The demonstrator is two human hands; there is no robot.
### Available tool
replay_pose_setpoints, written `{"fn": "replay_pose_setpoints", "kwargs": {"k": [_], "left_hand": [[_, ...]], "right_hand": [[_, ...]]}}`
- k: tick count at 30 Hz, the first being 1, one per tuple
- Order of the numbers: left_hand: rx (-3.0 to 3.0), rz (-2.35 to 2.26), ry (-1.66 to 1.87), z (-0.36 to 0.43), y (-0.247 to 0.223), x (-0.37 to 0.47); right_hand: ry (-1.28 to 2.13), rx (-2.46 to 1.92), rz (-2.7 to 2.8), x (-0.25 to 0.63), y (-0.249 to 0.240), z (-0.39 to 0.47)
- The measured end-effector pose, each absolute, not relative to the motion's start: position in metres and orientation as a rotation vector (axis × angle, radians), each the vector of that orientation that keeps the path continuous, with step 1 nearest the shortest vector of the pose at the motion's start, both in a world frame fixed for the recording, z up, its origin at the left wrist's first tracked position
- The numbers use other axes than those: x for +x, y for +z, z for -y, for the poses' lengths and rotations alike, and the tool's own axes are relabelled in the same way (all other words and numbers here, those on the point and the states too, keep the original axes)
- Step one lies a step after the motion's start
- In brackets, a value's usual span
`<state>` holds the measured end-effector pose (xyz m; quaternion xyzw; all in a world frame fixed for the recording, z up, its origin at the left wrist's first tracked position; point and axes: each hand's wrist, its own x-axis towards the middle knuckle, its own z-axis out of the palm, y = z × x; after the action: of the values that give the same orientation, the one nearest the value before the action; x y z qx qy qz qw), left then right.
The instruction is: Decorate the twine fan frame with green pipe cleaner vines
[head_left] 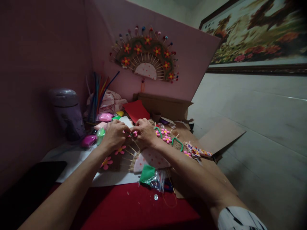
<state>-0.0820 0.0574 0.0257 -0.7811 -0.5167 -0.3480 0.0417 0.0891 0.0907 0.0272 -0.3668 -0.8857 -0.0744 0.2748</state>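
Note:
A half-round craft fan [139,159] of sticks and brown burlap lies in front of me, with pink clay flowers [167,139] and a wavy green clay strip [177,144] on its band. Both hands meet over the upper middle of the band. My left hand [116,133] is closed, its fingertips pinching down by a pink flower. Opposite it, my right hand [145,131] is closed too, thumb and forefinger pressed inward. A bit of green clay shows between the fingertips; the fingers hide most of it. The fan's dotted white centre [150,159] lies below my right wrist.
A finished-looking fan [147,57] hangs on the pink board. Left stand a purple tumbler [68,115] and pipe cleaners [97,95], near bagged clay [89,140]. A green clay bag [147,174] lies in front; patterned scissors-like handles [198,150] and cardboard [223,134] are right.

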Motion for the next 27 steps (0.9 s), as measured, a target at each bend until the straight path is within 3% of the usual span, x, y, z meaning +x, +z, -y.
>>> {"fn": "replay_pose_setpoints", "kwargs": {"k": [27], "left_hand": [[-2.394, 1.587, -0.995, -0.0532, 0.0285, -0.0774]], "right_hand": [[-0.205, -1.041, 2.312, 0.0937, 0.0283, -0.0927]]}}
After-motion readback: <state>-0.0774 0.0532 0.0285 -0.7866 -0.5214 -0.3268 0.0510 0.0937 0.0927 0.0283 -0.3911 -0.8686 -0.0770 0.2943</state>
